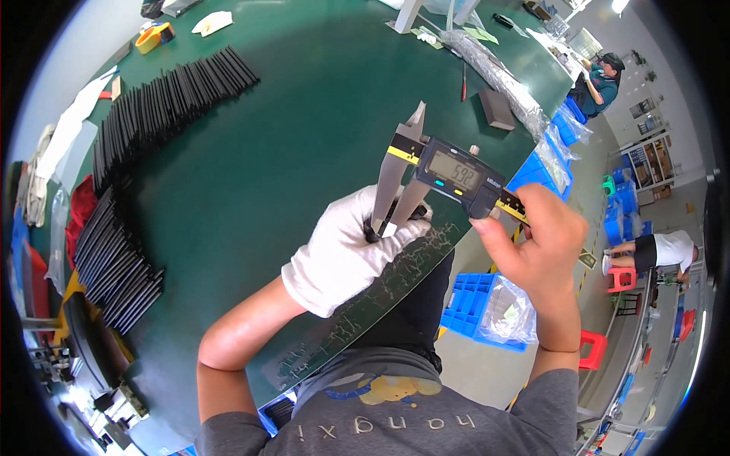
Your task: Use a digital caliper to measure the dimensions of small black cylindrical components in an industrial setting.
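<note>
In my bare right hand (536, 243) is a digital caliper (456, 173), its thumb and fingers closed on the slide end of the beam. The caliper's display is lit, and its long jaws stand apart, reaching down toward the other hand. My left hand (342, 247), in a white glove, is closed around a dark, slim black rod (417, 213) at the caliper jaws. Fingers and jaws hide most of that rod, so its length cannot be seen. Black rods (171, 106) lie side by side in a curved row on the green table (251, 175).
More black rods (118, 258) lie at the left, beside machine parts (95, 357). A grey block (496, 109) and clear plastic wrap (494, 72) are at the far right. A blue crate (471, 304) stands below the table edge. Two other people work farther off.
</note>
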The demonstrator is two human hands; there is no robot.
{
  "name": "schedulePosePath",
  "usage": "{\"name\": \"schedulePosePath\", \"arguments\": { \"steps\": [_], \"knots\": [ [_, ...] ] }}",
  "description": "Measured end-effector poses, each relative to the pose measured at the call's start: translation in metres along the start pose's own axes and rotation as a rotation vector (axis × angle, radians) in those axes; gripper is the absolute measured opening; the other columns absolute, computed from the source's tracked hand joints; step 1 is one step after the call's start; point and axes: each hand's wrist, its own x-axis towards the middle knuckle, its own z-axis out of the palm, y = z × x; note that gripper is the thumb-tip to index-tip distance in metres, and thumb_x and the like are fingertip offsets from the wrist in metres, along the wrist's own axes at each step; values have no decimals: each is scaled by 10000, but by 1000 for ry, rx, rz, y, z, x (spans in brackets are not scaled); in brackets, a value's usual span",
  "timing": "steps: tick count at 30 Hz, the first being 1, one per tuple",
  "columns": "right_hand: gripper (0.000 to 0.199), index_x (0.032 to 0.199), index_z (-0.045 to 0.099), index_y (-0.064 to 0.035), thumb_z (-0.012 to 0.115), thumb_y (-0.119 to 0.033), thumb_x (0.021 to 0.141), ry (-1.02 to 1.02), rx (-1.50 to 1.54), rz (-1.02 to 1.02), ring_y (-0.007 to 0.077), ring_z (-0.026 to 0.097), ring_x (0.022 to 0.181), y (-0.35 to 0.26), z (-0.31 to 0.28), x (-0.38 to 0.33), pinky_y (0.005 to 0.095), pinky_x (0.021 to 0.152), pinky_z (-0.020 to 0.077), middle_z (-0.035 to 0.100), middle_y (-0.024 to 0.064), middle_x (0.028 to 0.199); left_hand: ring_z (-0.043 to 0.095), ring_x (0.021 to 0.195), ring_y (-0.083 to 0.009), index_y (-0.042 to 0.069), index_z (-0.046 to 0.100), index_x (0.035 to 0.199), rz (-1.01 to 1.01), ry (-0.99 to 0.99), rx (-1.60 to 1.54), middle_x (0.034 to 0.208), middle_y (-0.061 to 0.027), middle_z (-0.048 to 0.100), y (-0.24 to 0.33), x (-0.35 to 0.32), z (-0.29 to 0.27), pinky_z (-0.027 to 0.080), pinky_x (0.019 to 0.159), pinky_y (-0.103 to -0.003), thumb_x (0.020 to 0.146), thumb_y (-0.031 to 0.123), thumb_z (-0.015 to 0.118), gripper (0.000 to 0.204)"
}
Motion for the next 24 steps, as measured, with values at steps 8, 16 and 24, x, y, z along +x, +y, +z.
{"name": "schedulePosePath", "arguments": {
  "steps": [8,16,24],
  "knots": [
    [399,623,488,-68,775,-346,623,95,23,-36,190,446,385,-1,7,-4,296,356,310,461,33,511,522,726,-56,22,586,957,30,34,47,816,6,581,4,-5,-1,445,662,-218,844,56,624,124],
    [323,724,534,-37,715,-304,725,81,254,144,207,473,413,-3,28,-37,297,386,344,492,51,537,590,826,-127,6,539,994,61,-39,-2,889,-65,620,-1,-4,-7,470,778,-259,865,83,603,164],
    [251,809,585,7,646,-236,823,75,1063,927,67,400,536,-1,83,-123,241,493,335,459,-15,587,468,575,-132,73,492,855,98,732,-380,617,-2,464,-12,18,-41,467,695,-329,927,237,516,180]
  ]
}}
